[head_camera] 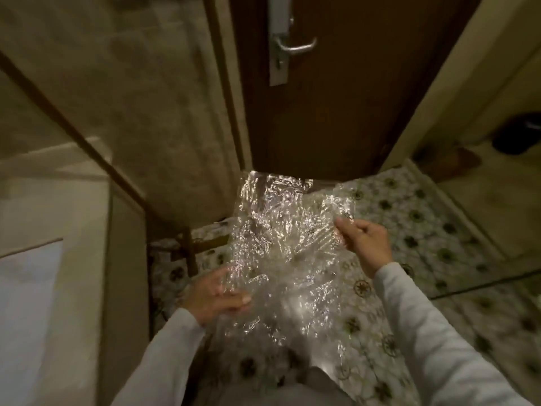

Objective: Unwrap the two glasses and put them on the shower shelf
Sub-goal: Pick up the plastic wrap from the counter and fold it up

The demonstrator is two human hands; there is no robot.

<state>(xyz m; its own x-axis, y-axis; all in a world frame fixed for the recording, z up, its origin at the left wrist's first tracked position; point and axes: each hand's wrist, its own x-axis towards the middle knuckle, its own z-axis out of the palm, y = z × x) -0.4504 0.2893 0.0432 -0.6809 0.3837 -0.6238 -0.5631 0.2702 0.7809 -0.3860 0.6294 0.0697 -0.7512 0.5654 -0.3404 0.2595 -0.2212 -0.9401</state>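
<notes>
A large crumpled sheet of clear bubble wrap (281, 253) hangs spread in front of me over the patterned floor. My right hand (366, 241) pinches its upper right edge and holds it up. Lower down, my left hand (216, 294) grips the wrap's left side, partly behind the plastic. The picture is blurred, and I cannot make out a glass inside the wrap. No shower shelf is in view.
A dark wooden door (336, 98) with a metal handle (295, 48) stands straight ahead. Tiled wall (131, 98) and a pale ledge (52, 200) are at the left. The floor (409, 218) has flower-patterned tiles. A dark object (518, 136) lies at the far right.
</notes>
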